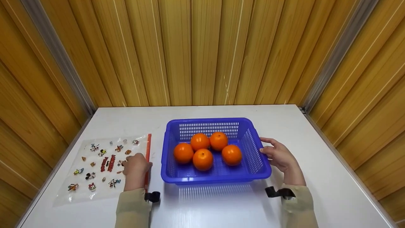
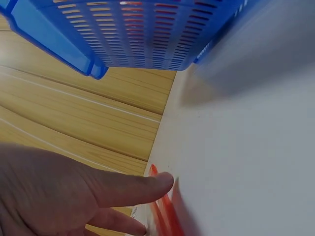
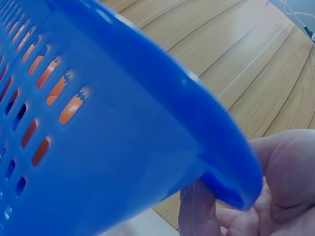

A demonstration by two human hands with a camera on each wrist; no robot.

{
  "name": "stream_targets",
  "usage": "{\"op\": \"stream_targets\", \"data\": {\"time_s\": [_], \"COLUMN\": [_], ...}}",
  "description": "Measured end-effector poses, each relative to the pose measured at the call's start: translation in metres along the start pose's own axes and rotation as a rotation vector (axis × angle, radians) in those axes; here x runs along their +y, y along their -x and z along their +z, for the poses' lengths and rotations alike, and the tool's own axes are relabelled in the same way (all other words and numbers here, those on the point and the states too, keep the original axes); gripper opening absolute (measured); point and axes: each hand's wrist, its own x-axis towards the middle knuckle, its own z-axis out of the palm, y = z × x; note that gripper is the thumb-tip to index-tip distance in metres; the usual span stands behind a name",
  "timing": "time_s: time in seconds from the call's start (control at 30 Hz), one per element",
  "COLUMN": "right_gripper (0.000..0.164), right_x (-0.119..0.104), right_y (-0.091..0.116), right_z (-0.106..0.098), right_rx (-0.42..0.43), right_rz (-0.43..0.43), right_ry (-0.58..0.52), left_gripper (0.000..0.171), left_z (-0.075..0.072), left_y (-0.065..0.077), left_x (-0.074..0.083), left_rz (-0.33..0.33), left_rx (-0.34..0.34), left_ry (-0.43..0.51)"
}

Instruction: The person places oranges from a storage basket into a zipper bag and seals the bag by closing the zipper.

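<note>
Inspection of 1 basket (image 1: 215, 180), 5 oranges (image 1: 202, 159) and 1 bag (image 1: 98, 167)

Find the blue basket over the white table (image 1: 215, 212), just right of the clear printed bag. Count all 5 oranges inside, grouped toward the left, presumably kept from rolling off by the raised walls. Note at the basket's right end a right hand (image 1: 281, 156) grasping the rim, thumb at the edge and fingers under the lip, likely to steady or bear that side. Cannot confirm full contact between basket and table. Note a left hand (image 1: 136, 166) at the bag's right edge, thumb and fingers to either side of the red strip (image 1: 148, 144), probably as the easiest place to handle. Cannot tell pinch from light touch there.
</note>
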Motion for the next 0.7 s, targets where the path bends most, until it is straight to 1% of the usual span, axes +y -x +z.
{"op": "stream_targets", "data": {"time_s": [0.17, 0.33, 0.4, 0.53, 0.7], "right_gripper": [0.069, 0.069, 0.069, 0.068, 0.068], "right_x": [0.000, 0.000, 0.000, 0.000, 0.001], "right_y": [0.000, 0.000, 0.000, 0.001, 0.001], "right_z": [0.000, 0.000, 0.000, 0.001, 0.000], "right_rx": [0.000, 0.000, -0.002, -0.013, -0.013], "right_rz": [-0.002, 0.001, -0.002, -0.016, -0.025], "right_ry": [0.004, 0.007, 0.005, -0.015, -0.023], "left_gripper": [0.039, 0.035, 0.032, 0.029, 0.031], "left_z": [-0.003, -0.008, -0.010, -0.015, -0.024], "left_y": [-0.001, 0.000, -0.001, 0.000, 0.004], "left_x": [0.000, -0.003, -0.004, -0.005, 0.000], "left_rz": [0.010, 0.012, 0.024, 0.072, 0.116], "left_rx": [-0.003, -0.010, -0.002, 0.051, 0.132], "left_ry": [0.026, 0.052, 0.059, 0.079, 0.118]}}
